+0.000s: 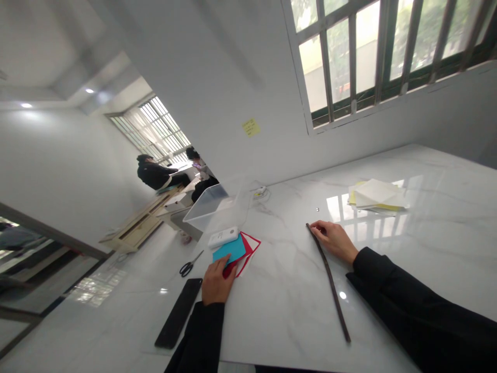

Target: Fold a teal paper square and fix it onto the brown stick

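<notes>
My left hand (pixel 218 280) is at the near edge of a small stack of coloured paper, its fingers and thumb closed on it. A blue sheet (pixel 230 249) lies on top, and red-and-white paper (pixel 252 242) sticks out from under it to the right. Further right, a long thin dark brown stick (pixel 330 282) lies on the table, slanting toward me. The curled fingers of my right hand (pixel 336 241) grip it near its far end; the fingertips are partly hidden.
Near the papers are a white device (pixel 223 237), black scissors (pixel 187 268) and a flat black slab like a phone (pixel 179 313). A clear plastic bin (pixel 205 208) stands behind. White and yellow sheets (pixel 376 196) lie at back right on the marble-patterned table (pixel 279 311). Two people sit far off.
</notes>
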Motion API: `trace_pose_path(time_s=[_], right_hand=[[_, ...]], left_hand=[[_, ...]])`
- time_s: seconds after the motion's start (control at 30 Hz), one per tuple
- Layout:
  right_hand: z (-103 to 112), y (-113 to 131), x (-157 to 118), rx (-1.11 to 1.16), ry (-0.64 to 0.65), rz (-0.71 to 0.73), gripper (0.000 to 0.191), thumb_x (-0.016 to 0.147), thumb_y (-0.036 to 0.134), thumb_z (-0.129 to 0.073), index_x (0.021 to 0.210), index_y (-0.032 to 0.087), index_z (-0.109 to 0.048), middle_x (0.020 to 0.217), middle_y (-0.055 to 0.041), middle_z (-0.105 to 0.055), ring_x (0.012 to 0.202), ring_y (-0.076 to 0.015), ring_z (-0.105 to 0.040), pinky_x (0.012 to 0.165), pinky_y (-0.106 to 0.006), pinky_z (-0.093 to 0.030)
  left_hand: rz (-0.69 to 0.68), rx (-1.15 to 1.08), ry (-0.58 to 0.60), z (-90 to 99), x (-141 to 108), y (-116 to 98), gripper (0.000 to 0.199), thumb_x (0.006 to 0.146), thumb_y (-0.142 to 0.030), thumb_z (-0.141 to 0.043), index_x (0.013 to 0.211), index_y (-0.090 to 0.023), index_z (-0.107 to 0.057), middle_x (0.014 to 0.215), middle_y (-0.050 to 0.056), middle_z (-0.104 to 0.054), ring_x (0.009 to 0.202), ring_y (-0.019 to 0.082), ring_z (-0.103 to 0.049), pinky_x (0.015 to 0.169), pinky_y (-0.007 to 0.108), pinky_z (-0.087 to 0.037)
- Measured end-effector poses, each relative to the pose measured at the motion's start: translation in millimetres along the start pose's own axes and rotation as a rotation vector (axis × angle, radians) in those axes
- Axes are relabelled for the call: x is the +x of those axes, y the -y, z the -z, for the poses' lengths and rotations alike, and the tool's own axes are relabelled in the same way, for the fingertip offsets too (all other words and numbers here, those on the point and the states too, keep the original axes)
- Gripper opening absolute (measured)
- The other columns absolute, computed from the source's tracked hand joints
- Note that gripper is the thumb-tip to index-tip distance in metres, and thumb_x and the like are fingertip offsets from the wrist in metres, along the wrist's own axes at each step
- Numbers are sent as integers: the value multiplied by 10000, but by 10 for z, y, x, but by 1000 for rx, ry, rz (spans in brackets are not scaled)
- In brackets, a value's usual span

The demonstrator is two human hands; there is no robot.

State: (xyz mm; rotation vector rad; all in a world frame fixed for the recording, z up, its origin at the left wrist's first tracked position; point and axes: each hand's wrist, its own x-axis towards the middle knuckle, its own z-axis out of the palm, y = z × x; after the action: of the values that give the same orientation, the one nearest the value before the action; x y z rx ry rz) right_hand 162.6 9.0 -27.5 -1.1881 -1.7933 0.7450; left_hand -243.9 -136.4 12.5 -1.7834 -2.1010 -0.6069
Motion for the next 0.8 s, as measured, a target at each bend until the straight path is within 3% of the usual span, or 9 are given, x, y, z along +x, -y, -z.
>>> trace_pose_path(time_s=[0.13,0.33,0.47,0.6,0.7,0.8], right_hand=[[-17,-47,-4,-19,14,3,254,955,361,-570,976,256,-801,891,-67,-783,818,-267,-703,797,-398,-523],[-14,-78,-9,-17,39,11,238,943,339,-574,957,264,-800,899,-66,-790,830,-274,-712,817,-414,-530],[-4,-60,-14,-25,46,2,246,943,334,-571,963,255,-803,904,-67,-792,830,-271,-717,821,-414,-526],[-3,-61,-18,-41,44,4,254,941,335,-571,966,245,-807,912,-69,-796,837,-269,-723,828,-410,-523],[-1,-61,-22,-40,47,7,266,943,333,-561,969,237,-808,910,-68,-799,831,-261,-727,821,-399,-523],[1,-54,-22,-33,46,0,266,939,334,-564,970,231,-807,903,-64,-799,826,-256,-729,819,-390,-522]], left_hand=[[-4,-11,55,-15,72,-13,377,983,-381,-501,1207,-241,-770,1200,99,-786,1080,293,-728,981,376,-530],[211,-17,163,60,204,21,244,918,-452,-612,923,-265,-768,933,48,-801,875,266,-734,777,331,-487],[359,-249,227,160,311,63,290,776,-530,-723,765,-240,-707,778,14,-755,809,244,-703,741,311,-470],[393,-494,273,205,421,177,459,685,-656,-740,711,-203,-675,668,15,-690,661,208,-631,667,304,-468],[382,-430,259,206,472,200,481,670,-681,-722,727,-205,-697,709,31,-714,689,227,-651,691,324,-495],[351,-366,287,222,496,152,477,714,-645,-671,914,-226,-781,967,61,-803,842,273,-720,835,373,-537]])
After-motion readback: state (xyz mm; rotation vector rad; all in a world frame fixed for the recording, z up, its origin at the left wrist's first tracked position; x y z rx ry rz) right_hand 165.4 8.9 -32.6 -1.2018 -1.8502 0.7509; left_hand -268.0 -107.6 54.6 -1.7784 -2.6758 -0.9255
